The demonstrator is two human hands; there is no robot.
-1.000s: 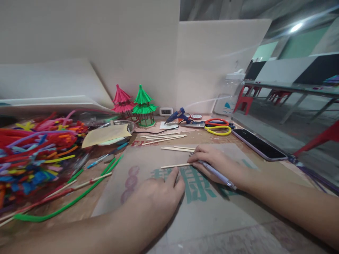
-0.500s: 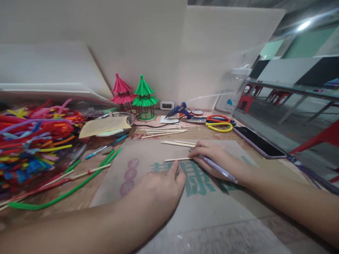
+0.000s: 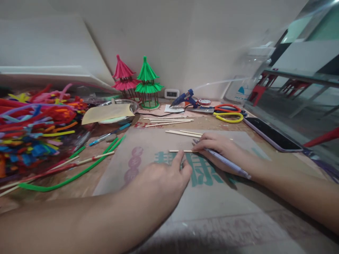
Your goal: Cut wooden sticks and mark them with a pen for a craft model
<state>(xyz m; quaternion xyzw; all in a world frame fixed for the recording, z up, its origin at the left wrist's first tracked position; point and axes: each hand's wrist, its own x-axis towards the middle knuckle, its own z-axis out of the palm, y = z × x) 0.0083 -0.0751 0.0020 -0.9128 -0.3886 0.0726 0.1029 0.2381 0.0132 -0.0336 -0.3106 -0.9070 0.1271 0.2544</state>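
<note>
A short wooden stick lies across the translucent sheet with green and purple print. My left hand has its index fingertip pressed on this stick, its other fingers curled in. At the stick's right end, the fingertips of my right hand rest on or close to it; that end is hidden. A purple pen is held in my right hand, its tip toward the upper left and its barrel slanting down to the right. Just beyond lie more wooden sticks, and several others sit farther back.
Colourful pipe cleaners heap at the left beside a metal bowl. Pink and green pagoda models stand behind, near a blue glue gun. Scissors, a phone and a plastic bottle are at right.
The view has shifted, so the table things appear higher and farther right. Both hands keep nearly the same place on the stick, and the pen's tip now shows above the right fingers.
</note>
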